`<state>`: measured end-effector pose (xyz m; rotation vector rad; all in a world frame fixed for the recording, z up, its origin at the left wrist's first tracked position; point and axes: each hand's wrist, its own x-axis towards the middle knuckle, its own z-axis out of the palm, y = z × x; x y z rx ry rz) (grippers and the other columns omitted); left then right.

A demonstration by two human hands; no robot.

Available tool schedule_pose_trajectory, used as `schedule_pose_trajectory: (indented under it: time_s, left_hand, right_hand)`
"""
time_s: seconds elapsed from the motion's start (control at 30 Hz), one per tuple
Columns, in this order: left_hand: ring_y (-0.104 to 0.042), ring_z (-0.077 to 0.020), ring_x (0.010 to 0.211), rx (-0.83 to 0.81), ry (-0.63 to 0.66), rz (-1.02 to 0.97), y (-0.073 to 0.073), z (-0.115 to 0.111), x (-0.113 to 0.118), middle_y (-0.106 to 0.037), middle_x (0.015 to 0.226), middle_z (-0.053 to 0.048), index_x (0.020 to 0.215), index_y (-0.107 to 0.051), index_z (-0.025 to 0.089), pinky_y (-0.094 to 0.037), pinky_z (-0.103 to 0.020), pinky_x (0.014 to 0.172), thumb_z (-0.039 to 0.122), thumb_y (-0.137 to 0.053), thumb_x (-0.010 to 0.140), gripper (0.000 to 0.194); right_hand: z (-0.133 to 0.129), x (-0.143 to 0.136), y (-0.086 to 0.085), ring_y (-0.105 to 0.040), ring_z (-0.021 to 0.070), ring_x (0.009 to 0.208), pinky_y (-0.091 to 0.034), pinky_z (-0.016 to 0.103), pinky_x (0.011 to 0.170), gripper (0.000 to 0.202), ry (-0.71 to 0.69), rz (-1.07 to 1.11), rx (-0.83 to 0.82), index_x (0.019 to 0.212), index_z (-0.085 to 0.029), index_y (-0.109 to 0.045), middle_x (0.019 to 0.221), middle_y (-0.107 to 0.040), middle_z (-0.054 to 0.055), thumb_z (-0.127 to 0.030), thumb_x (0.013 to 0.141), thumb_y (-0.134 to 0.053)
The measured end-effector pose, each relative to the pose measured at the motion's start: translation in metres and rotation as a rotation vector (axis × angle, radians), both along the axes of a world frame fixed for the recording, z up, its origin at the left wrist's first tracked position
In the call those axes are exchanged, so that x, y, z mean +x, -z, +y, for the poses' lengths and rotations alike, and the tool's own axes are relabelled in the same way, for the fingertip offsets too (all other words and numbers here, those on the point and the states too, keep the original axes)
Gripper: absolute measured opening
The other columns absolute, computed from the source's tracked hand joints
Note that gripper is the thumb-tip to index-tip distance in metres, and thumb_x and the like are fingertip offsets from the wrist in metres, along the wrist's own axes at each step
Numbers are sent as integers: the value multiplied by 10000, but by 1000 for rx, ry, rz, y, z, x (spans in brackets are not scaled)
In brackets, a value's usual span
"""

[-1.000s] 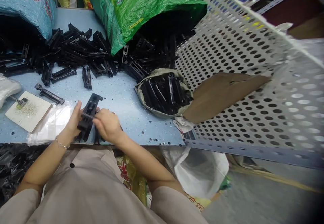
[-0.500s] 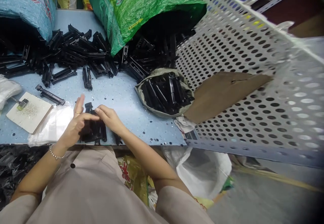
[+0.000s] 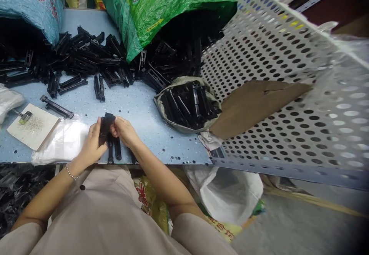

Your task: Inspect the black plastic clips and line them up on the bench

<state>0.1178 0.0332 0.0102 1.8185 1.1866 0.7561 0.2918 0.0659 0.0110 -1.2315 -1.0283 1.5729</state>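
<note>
Both hands are working just inside the front edge of the table (image 3: 150,112), left of its front right corner. The left hand (image 3: 91,144) is wrapped along the left side of a black part (image 3: 106,125), fingers on its flank and thumb crossing low; the right hand (image 3: 124,131) pinches the upper right of that part between thumb and curled fingers. Exact fingertip contact on the far side cannot be told. Change noted: half a second earlier the left hand was spread over the black pieces with its fingers off to one side; it has now closed on the part, so the work is held from both sides, not steadied mainly by the right. Two slender black strips (image 3: 117,149) show below the right hand, pointing to the front edge; whether they are joined to the held part is not clear. No change observed in the heap of black parts (image 3: 92,57) toward the back edge, or in the grey-green bag (image 3: 173,124) of similar parts near the right edge. Plastic bags (image 3: 65,143) lie left of the left hand, beside a white board (image 3: 37,135), near the front edge.
</note>
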Motion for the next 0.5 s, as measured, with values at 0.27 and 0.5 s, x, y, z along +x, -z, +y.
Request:
schedule_pose_trajectory:
  time_s: [0.27, 0.5]
  left_hand:
    - [-579, -374, 1163, -36, -71, 417, 7, 6, -36, -583, 1237, -233, 1568, -222, 96, -448, -557, 993, 167, -440, 884, 721]
    - [-610, -334, 1122, -78, -64, 406, 39, 5, -3, -595, 1226, -253, 1546, -231, 47, -488, -491, 957, 261, -390, 960, 644]
  right_hand:
    - [-69, 74, 36, -611, 268, 741, -440, 372, 603, 267, 142, -1071, 237, 1028, -236, -581, 941, -638, 129, -467, 893, -587]
    - [-43, 86, 48, -597, 254, 681, -431, 369, 616, 218, -24, -1153, 198, 775, -240, -555, 744, -623, 102, -387, 936, -566]
